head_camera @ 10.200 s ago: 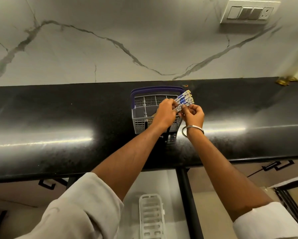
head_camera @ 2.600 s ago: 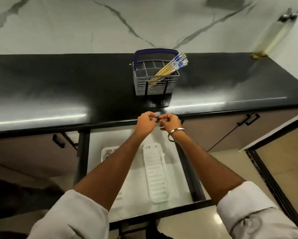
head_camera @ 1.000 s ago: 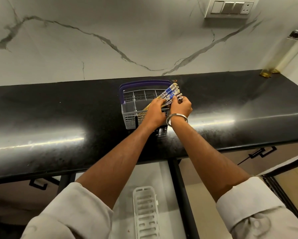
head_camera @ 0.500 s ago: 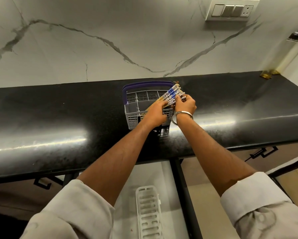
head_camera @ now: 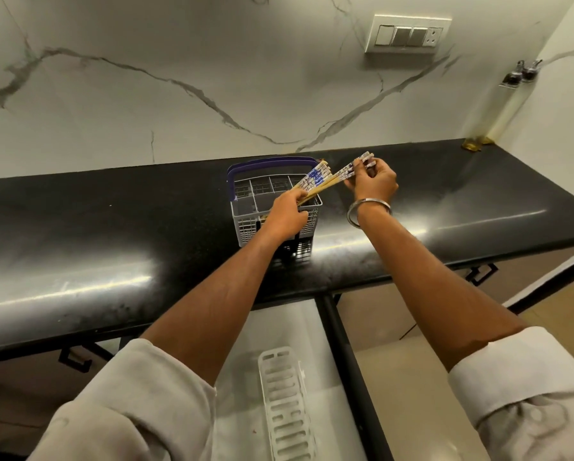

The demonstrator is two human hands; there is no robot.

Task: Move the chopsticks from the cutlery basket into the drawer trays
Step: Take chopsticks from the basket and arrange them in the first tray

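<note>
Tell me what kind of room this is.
Most likely a home kitchen: a black stone countertop against a marble-look backsplash, a cutlery basket holding chopsticks, and an open drawer below with a white tray.

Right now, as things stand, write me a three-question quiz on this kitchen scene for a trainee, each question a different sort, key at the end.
1. True or false: the right hand pinches the patterned ends of a few chopsticks, drawn apart from the bundle in the cutlery basket.
2. Multiple choice: the left hand is A) flat on the countertop; B) at the bundle's shafts above the basket rim; C) inside the open drawer.
3. Fill in: the white slotted tray in the drawer holds ____ chopsticks, as far as it shows.

Key: 1 true; 2 B; 3 no.
</note>
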